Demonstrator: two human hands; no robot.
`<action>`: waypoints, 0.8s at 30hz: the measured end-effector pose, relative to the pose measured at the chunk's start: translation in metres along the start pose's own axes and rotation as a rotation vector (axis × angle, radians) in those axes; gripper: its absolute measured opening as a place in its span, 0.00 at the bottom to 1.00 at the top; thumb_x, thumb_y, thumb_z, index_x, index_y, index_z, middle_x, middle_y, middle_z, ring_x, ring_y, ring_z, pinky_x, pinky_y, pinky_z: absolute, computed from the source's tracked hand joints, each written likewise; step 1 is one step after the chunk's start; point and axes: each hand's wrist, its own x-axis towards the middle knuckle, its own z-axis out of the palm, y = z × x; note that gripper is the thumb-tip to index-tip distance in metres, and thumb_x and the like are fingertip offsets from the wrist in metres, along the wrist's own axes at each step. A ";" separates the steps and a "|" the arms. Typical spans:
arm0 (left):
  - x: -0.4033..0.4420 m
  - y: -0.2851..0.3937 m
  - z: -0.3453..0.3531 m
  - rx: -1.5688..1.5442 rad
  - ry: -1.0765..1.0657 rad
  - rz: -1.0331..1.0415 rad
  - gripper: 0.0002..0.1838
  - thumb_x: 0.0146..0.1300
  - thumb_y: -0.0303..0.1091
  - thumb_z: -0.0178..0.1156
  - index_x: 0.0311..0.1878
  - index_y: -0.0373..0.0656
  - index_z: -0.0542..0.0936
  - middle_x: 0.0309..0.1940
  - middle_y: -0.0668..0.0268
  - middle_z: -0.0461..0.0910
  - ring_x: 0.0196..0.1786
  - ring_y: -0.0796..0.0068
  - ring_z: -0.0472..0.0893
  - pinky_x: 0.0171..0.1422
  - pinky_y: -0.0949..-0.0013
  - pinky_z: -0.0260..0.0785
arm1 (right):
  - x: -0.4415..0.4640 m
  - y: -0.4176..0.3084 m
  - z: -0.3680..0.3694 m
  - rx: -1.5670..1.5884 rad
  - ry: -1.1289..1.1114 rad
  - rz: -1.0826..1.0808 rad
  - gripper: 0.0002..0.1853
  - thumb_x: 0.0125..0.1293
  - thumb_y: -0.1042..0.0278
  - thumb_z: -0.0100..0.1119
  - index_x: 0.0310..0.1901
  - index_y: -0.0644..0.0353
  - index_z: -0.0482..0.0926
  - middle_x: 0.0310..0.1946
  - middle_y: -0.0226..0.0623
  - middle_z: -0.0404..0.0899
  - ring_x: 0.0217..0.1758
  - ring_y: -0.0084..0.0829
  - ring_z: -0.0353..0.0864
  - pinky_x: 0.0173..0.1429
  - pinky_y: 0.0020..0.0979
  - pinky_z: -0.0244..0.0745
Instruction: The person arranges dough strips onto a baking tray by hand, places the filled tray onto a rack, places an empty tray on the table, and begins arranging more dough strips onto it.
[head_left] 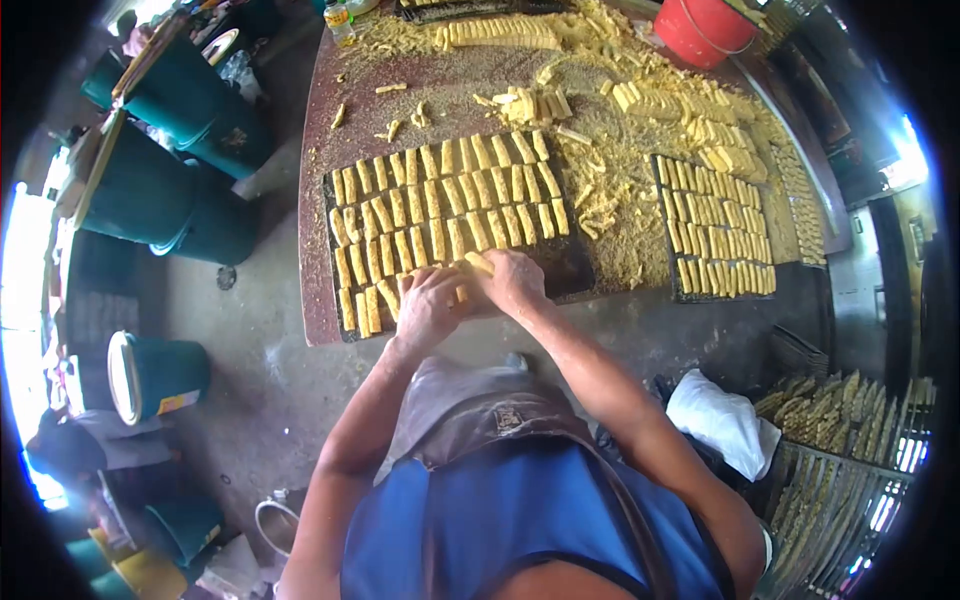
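Observation:
Rows of yellow, crumb-coated dough sticks (452,190) cover most of a dark baking tray (570,268) at the table's near edge. My right hand (512,280) is closed, pinching a dough stick (480,263) over the front row. Just to its left, my left hand (428,298) curls its fingers down over the front row, with a short dough piece (462,293) by its thumb. My left palm and fingers hide part of that row. The tray's front right corner is bare.
A second filled tray (718,228) overhangs the table edge at right. Loose crumbs (620,235), dough scraps and stacked sticks (535,105) lie behind. A red bucket (700,32) and a bottle (338,22) stand at the back. Green bins (165,190) line the floor at left.

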 end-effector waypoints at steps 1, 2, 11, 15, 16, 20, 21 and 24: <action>0.000 0.002 0.003 0.011 0.037 -0.023 0.21 0.50 0.42 0.74 0.49 0.51 0.85 0.53 0.68 0.82 0.59 0.65 0.76 0.65 0.57 0.59 | 0.001 -0.002 -0.006 -0.032 -0.105 0.059 0.16 0.61 0.55 0.65 0.46 0.56 0.83 0.35 0.41 0.85 0.41 0.45 0.86 0.46 0.43 0.81; -0.001 0.005 0.004 0.022 0.077 -0.044 0.21 0.50 0.42 0.74 0.49 0.52 0.85 0.52 0.68 0.83 0.59 0.65 0.77 0.65 0.57 0.60 | 0.001 0.000 -0.011 -0.011 -0.117 0.059 0.16 0.61 0.55 0.65 0.46 0.56 0.83 0.35 0.41 0.85 0.41 0.45 0.86 0.46 0.43 0.81; 0.022 0.048 0.021 0.057 0.033 -0.090 0.21 0.51 0.44 0.72 0.49 0.50 0.84 0.53 0.65 0.79 0.60 0.62 0.74 0.65 0.53 0.59 | 0.003 0.030 -0.026 0.045 -0.015 0.038 0.16 0.63 0.51 0.61 0.41 0.54 0.86 0.35 0.45 0.86 0.41 0.46 0.87 0.47 0.43 0.82; 0.020 0.041 0.010 0.049 -0.031 -0.014 0.22 0.51 0.42 0.71 0.50 0.50 0.83 0.53 0.65 0.79 0.59 0.61 0.74 0.65 0.53 0.58 | -0.002 0.032 -0.045 0.065 -0.146 0.197 0.16 0.63 0.49 0.60 0.37 0.53 0.87 0.33 0.47 0.86 0.40 0.45 0.87 0.45 0.44 0.82; 0.023 0.039 0.008 0.032 -0.013 0.029 0.22 0.51 0.42 0.71 0.50 0.51 0.83 0.53 0.65 0.79 0.59 0.60 0.74 0.65 0.53 0.58 | -0.002 0.033 -0.048 0.049 -0.098 0.198 0.16 0.62 0.49 0.61 0.36 0.53 0.87 0.33 0.47 0.86 0.39 0.45 0.87 0.44 0.44 0.82; 0.044 0.040 0.015 -0.062 -0.053 0.217 0.24 0.51 0.48 0.72 0.51 0.51 0.83 0.53 0.65 0.79 0.59 0.62 0.74 0.63 0.53 0.59 | 0.000 0.049 -0.053 0.000 -0.198 0.246 0.17 0.60 0.49 0.64 0.35 0.55 0.87 0.34 0.47 0.86 0.42 0.46 0.87 0.46 0.44 0.81; 0.046 0.037 0.019 -0.036 -0.043 0.237 0.22 0.52 0.46 0.70 0.50 0.51 0.83 0.53 0.67 0.79 0.58 0.62 0.75 0.62 0.53 0.60 | 0.002 0.053 -0.054 0.059 -0.192 0.256 0.17 0.56 0.55 0.69 0.41 0.58 0.86 0.38 0.49 0.86 0.46 0.45 0.86 0.51 0.41 0.81; 0.049 0.018 0.015 -0.071 -0.118 0.263 0.20 0.51 0.41 0.69 0.50 0.51 0.84 0.53 0.68 0.79 0.58 0.64 0.75 0.61 0.54 0.61 | -0.001 0.067 -0.056 0.306 0.036 0.046 0.21 0.52 0.64 0.72 0.48 0.61 0.83 0.45 0.50 0.84 0.50 0.45 0.84 0.55 0.39 0.79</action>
